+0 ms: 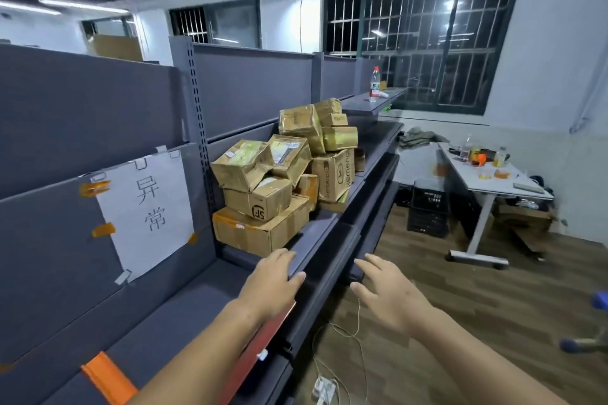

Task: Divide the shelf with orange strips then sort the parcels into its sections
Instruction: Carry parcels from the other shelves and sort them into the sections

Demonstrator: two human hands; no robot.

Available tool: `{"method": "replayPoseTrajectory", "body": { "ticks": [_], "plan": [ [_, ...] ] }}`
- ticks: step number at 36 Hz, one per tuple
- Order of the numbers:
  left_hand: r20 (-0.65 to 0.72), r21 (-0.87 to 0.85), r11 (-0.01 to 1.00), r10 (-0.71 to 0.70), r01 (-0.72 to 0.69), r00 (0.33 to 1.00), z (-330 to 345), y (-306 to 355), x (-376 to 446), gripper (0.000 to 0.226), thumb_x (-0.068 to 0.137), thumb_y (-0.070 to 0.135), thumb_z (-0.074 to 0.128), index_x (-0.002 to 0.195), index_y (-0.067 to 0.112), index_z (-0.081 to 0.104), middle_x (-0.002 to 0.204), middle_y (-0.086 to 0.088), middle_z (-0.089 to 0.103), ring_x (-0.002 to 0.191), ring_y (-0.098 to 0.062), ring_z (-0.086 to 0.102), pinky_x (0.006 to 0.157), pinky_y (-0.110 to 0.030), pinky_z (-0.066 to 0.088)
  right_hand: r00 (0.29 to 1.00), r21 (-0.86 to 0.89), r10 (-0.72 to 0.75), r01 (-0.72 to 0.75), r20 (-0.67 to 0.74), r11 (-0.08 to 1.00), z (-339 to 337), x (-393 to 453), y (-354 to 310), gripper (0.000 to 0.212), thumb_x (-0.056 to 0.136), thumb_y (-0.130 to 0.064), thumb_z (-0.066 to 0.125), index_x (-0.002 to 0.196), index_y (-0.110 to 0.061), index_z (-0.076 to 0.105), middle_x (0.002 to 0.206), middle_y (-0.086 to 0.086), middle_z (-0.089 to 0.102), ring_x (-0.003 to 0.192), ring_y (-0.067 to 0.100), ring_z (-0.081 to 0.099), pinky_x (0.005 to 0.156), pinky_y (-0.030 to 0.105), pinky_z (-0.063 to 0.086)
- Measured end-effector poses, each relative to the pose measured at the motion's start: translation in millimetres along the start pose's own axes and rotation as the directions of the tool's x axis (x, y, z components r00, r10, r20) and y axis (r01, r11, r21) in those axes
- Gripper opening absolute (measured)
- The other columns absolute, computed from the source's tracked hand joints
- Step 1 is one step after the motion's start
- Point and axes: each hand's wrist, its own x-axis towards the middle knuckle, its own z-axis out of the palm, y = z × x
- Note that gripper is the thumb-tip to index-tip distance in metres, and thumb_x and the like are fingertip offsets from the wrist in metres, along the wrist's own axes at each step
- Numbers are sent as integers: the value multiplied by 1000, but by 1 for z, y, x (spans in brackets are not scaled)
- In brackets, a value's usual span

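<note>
Far left, low down, I see an orange strip [108,378] lying across the grey shelf [184,316], near the paper sign [148,207] taped to the back wall. It looks thin, stiff and light, so I think I could pinch it at one end. Next comes my left hand [273,283]. Its fingers are flat and spread, resting on the front lip of the shelf, and it holds nothing. A red strip [263,339] runs along the edge under my wrist. Past my fingers sits the pile of parcels [283,174], stacked at the back of the shelf. They are brown cardboard boxes, dented and shiny with tape. I guess they are light but squashy, and the tape may be slippery, so I would hold each one with both hands, low on its sides. The top ones lean and could tip. My right hand [385,296] floats in the air just off the shelf, fingers apart, holding nothing.
</note>
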Motion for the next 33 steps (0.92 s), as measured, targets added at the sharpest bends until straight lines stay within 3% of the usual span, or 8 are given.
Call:
{"method": "replayPoseTrajectory", "body": {
  "ticks": [14, 18, 23, 28, 33],
  "plan": [
    [-151, -64, 966, -258, 251, 954, 21, -10, 127, 57, 101, 41, 51, 153, 22, 37, 155, 6, 38, 143, -13, 35, 118, -28, 27, 971, 91, -216, 207, 107, 974, -8, 191, 62, 63, 105, -51, 44, 161, -31, 24, 169, -7, 17, 156, 16, 12, 125, 36, 17],
    [-220, -159, 924, -377, 349, 899, 23, -2, 159, 55, 102, 40, 51, 151, 20, 39, 151, 6, 40, 138, -11, 39, 113, -26, 31, 951, 126, -270, 252, 152, 959, -16, 243, 78, 63, 104, -51, 46, 160, -32, 25, 168, -8, 19, 155, 14, 14, 124, 34, 20],
    [-291, -240, 877, -474, 416, 831, 29, -6, 185, 54, 102, 43, 51, 150, 21, 41, 150, 7, 42, 134, -11, 44, 112, -33, 38, 918, 179, -346, 313, 194, 933, -17, 300, 82, 61, 105, -49, 45, 160, -31, 25, 168, -11, 19, 154, 13, 16, 121, 29, 21],
    [-343, -273, 853, -517, 444, 784, 25, -19, 208, 53, 103, 39, 50, 152, 22, 38, 152, 9, 38, 121, -2, 46, 100, -20, 37, 884, 240, -420, 371, 204, 897, -8, 344, 70, 60, 104, -49, 46, 159, -32, 27, 166, -14, 20, 154, 10, 17, 122, 30, 23],
    [-410, -326, 826, -562, 461, 718, 6, -47, 239, 55, 102, 39, 53, 152, 24, 36, 154, 6, 38, 135, -13, 44, 110, -31, 41, 847, 238, -497, 452, 188, 860, -4, 392, 43, 58, 106, -46, 46, 159, -30, 29, 165, -13, 23, 153, 9, 17, 122, 28, 21]
  ]
}}
